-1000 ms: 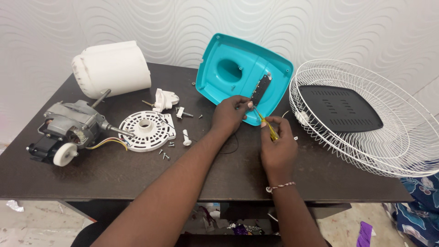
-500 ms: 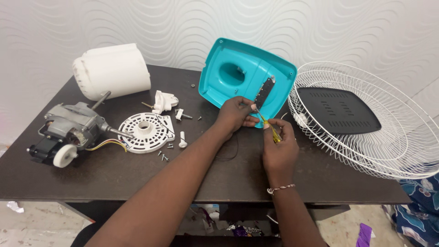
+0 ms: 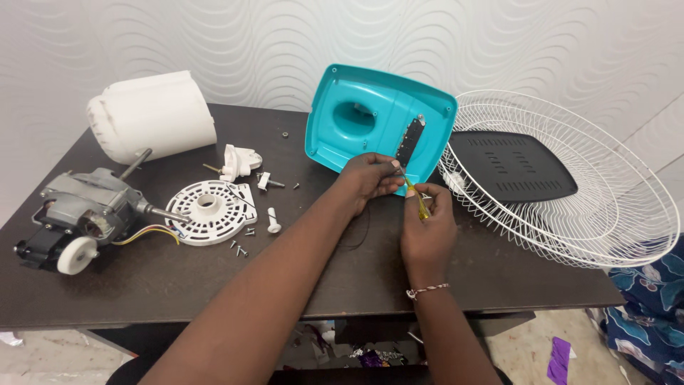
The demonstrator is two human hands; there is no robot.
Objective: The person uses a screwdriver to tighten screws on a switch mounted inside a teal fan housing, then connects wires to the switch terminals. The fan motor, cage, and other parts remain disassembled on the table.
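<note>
The teal fan housing leans on the dark table, left hand pinching its black switch strip, right hand clamped on the yellow screwdriver, loose screws already out.

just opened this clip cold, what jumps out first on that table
The bright teal plastic housing at the middle back of the dark table draws the eye, with the left hand at its lower edge and the right hand working a yellow-handled screwdriver by a dark switch strip. To the right lies a big white wire fan guard; at far left sits a grey motor with loose screws nearby.
</note>
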